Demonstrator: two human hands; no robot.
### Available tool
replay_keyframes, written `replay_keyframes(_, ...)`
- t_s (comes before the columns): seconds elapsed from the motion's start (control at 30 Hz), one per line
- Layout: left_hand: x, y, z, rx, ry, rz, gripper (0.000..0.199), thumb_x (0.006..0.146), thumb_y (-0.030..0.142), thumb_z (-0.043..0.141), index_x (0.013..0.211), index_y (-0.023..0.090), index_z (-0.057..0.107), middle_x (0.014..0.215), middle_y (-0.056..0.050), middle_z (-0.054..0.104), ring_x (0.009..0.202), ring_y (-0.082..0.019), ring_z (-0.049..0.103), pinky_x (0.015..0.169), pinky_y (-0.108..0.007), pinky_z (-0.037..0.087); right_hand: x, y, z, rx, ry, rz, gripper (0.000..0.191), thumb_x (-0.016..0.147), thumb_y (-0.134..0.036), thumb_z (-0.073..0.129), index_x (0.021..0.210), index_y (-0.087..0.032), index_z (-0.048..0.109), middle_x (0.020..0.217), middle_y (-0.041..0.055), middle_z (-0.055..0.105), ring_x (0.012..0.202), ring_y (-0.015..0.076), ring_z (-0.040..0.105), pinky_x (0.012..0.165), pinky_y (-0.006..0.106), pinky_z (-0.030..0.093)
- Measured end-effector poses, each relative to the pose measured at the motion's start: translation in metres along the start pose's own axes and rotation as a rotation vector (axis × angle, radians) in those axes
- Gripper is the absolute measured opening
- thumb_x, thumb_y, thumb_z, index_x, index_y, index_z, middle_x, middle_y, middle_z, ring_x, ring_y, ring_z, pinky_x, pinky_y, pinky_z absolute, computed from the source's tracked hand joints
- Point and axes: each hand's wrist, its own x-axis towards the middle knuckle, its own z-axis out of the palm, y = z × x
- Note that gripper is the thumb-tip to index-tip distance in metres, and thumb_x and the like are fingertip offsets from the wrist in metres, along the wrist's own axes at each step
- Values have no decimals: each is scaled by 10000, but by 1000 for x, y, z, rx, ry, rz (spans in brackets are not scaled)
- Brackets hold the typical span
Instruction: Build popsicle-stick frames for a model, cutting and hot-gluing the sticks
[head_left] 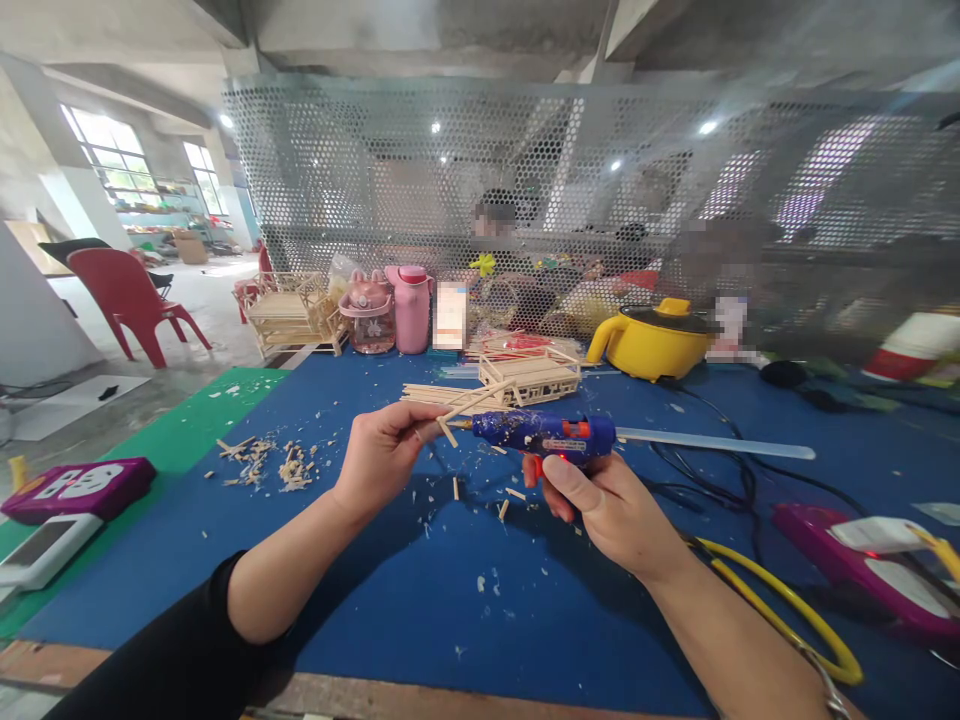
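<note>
My left hand (382,452) pinches thin wooden sticks (480,402) that cross near its fingertips. Wrapped round the handle of a blue glue gun (544,432) is my right hand (607,505), its fingers closed at the red trigger. The gun's nozzle points left and meets the sticks by my left fingertips. A clear glue stick (720,442) juts from the gun's rear. Just behind the gun stands a small wooden stick frame (531,376), with a bundle of loose sticks (424,394) to its left.
Wood scraps (296,467) lie left on the blue mat (360,620). Behind are a larger stick model (296,312), a pink bottle (412,310), a phone (450,315) and a yellow pot (660,342). Black cables and a yellow cord (799,600) lie right. People sit beyond the perforated screen.
</note>
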Motion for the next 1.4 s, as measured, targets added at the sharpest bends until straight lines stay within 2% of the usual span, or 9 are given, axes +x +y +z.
replay_keyframes(0.23, 0, 1, 0, -8, 1, 14, 128, 782, 236, 648, 861, 177, 730, 816, -40, 759, 736, -166, 703, 710, -256, 563, -1, -3, 0, -8, -9, 1, 455, 814, -594, 493, 684, -168, 586, 536, -7, 497, 447, 104, 411, 455, 264, 333)
replay_keyframes(0.73, -1, -2, 0, -50, 11, 30, 110, 775, 241, 664, 845, 185, 728, 786, -26, 757, 712, -146, 695, 673, -223, 552, 0, 2, -3, 45, 13, -3, 444, 809, -579, 524, 678, -157, 567, 602, 11, 527, 452, 87, 412, 447, 252, 327)
replay_keyframes(0.93, 0, -5, 0, -105, 15, -41, 114, 779, 238, 650, 847, 186, 724, 845, -39, 754, 673, -135, 676, 586, -207, 535, 0, -3, -4, 80, 0, -12, 444, 814, -583, 512, 722, -157, 595, 649, 20, 545, 455, 83, 411, 465, 258, 321)
replay_keyframes(1.07, 2, -4, 1, -131, 41, -101, 129, 783, 255, 644, 843, 170, 721, 727, -25, 734, 620, -120, 645, 581, -202, 519, 0, -2, -5, 68, -14, -20, 442, 827, -579, 494, 719, -162, 591, 649, 22, 557, 455, 85, 408, 478, 266, 308)
replay_keyframes(1.2, 4, -3, 2, -180, 47, -136, 172, 804, 282, 627, 905, 179, 721, 725, -14, 730, 613, -107, 637, 596, -195, 522, 0, 0, -6, 53, -13, -9, 465, 829, -592, 478, 719, -156, 597, 616, 17, 542, 450, 87, 404, 481, 270, 298)
replay_keyframes(1.3, 5, -4, -1, -141, 54, -104, 167, 804, 283, 632, 899, 183, 725, 757, -16, 741, 609, -105, 642, 585, -190, 526, 0, 0, -7, 53, -24, -13, 458, 834, -587, 473, 733, -158, 599, 579, 3, 513, 454, 93, 406, 479, 268, 302)
replay_keyframes(1.4, 5, -4, -4, -48, 49, -16, 139, 805, 252, 630, 881, 184, 725, 806, -23, 754, 662, -122, 673, 624, -199, 537, 0, -1, -7, 65, -44, -30, 431, 840, -570, 479, 750, -166, 597, 545, -15, 478, 456, 97, 404, 480, 264, 318)
